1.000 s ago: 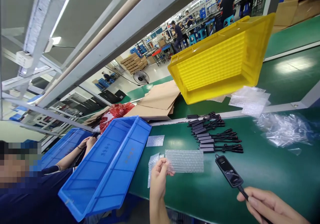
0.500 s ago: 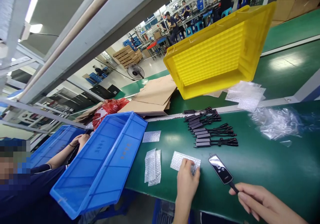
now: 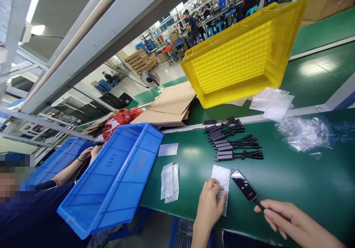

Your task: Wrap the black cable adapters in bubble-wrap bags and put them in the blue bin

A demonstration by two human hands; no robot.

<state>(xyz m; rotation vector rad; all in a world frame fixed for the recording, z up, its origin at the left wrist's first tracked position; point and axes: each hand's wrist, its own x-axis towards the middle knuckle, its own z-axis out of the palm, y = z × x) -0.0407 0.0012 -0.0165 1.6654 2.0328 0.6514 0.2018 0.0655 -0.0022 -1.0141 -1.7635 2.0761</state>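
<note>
My left hand [image 3: 210, 203] has its fingers closed on a clear bubble-wrap bag [image 3: 221, 172], which stands lengthwise just above the green tabletop or on it; I cannot tell which. Between the thumb and fingers of my right hand [image 3: 280, 216] is the thin black stem of a device with a long glossy dark face [image 3: 244, 185]. Its top end is close beside the bag's right edge. Beyond my hands, several black devices with thin cables [image 3: 226, 144] lie in a row. More bubble-wrap bags [image 3: 169, 183] lie to the left, and a single one [image 3: 168, 149] lies behind them.
A tilted blue bin [image 3: 126, 181] stands at the left, beside a co-worker's arm [image 3: 68, 172]. A yellow crate [image 3: 235, 65] rises at the back. Bubble-wrap sheets [image 3: 273, 102] and crumpled clear plastic [image 3: 307, 135] lie at the right. Flat cardboard [image 3: 166, 105] rests behind.
My left hand has moved right with the bubble-wrap bag and turned it from crosswise to lengthwise, near the device. My right hand with the device has barely moved.
</note>
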